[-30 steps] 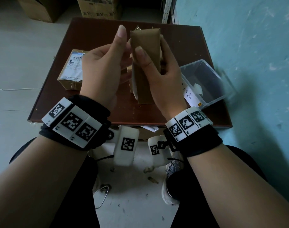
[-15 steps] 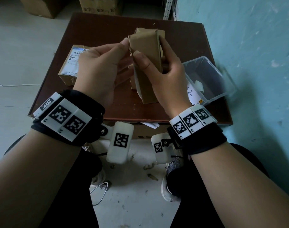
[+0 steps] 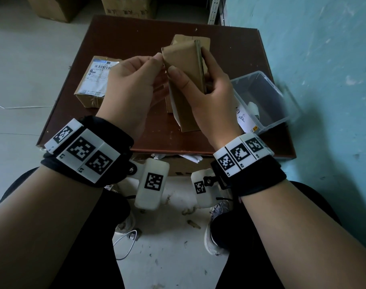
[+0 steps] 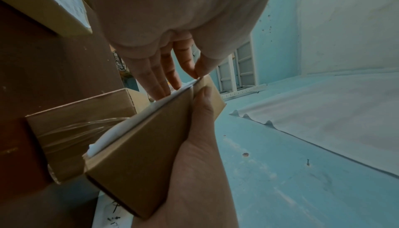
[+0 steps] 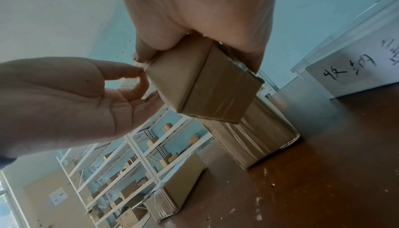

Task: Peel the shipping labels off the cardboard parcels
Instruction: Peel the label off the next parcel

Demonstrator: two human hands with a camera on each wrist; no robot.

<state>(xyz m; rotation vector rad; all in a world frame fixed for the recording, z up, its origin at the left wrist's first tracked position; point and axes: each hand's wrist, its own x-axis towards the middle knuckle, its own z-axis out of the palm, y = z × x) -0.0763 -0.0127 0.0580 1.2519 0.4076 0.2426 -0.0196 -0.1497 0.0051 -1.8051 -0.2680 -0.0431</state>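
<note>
My right hand point(image 3: 189, 64) holds a small brown cardboard parcel point(image 3: 188, 115) upright above the table, thumb on the near face and fingers behind it. A white shipping label point(image 4: 129, 124) covers the parcel's left face and shows as a thin white strip point(image 3: 174, 109) in the head view. The thumb and index finger of my left hand point(image 3: 159, 58) pinch the label at the parcel's top left corner point(image 5: 143, 71). My other left fingers point(image 4: 155, 81) lie straight along the label's face.
A parcel with a printed label point(image 3: 94, 80) lies at the left of the brown table point(image 3: 230, 49). A taped parcel point(image 3: 198, 40) sits behind my hands. A clear plastic bin point(image 3: 267, 94) holding crumpled paper stands at the right, beside the blue wall. Cartons stand on the floor beyond.
My left index finger, raised a second ago, has come down to the parcel's top corner and now pinches there with the thumb. The parcel has tilted slightly left.
</note>
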